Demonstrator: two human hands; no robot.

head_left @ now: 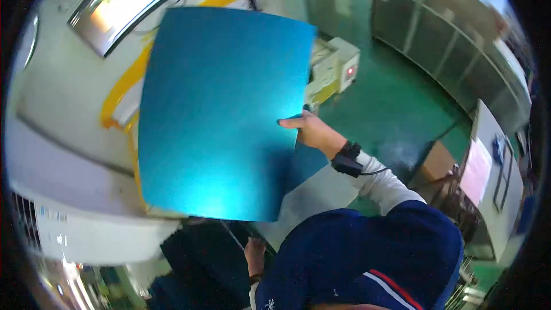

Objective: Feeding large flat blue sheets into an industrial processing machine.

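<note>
While the left hand (255, 251) sits low beside a dark surface (204, 272) — can't tell its grip — the right hand (315, 132) pinches the blue sheet (224, 103) at its right edge, thumb on top. Sheet's mid-view: broad, four-cornered, satiny, glare at bottom, shadow lower right. Beyond, upper left: lit screen (129, 3).

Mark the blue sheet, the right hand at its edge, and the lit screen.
Blue sheet (221, 115): head view, middle of its broad face.
Right hand (317, 133): head view, middle of the hand, behind the thumb.
Lit screen (129, 4): head view, middle of its display.
</note>
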